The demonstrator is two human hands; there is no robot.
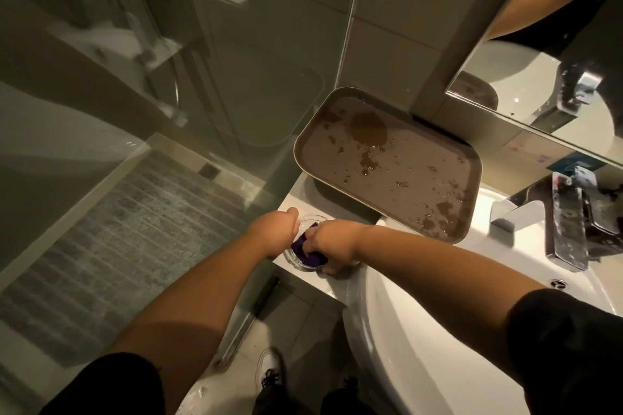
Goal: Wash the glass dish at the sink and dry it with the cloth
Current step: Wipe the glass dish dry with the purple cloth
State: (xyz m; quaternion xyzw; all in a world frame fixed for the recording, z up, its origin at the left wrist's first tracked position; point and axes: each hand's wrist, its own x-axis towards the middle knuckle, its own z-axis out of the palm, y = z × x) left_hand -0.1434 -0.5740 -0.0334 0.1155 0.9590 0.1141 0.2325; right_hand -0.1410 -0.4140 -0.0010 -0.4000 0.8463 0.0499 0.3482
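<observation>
A small clear glass dish (308, 221) sits on the white counter left of the basin. My left hand (274, 227) grips its left rim. A purple cloth (305, 251) lies inside the dish, and my right hand (332, 246) presses down on it with closed fingers. Both hands cover much of the dish. The white sink basin (404, 330) is to the right, below my right forearm.
A wet brown tray (387, 162) lies behind the dish, overhanging the counter edge. A chrome faucet (553, 216) stands at the right, with a mirror (556, 71) above. A glass shower screen (168, 77) stands at the left above a tiled floor.
</observation>
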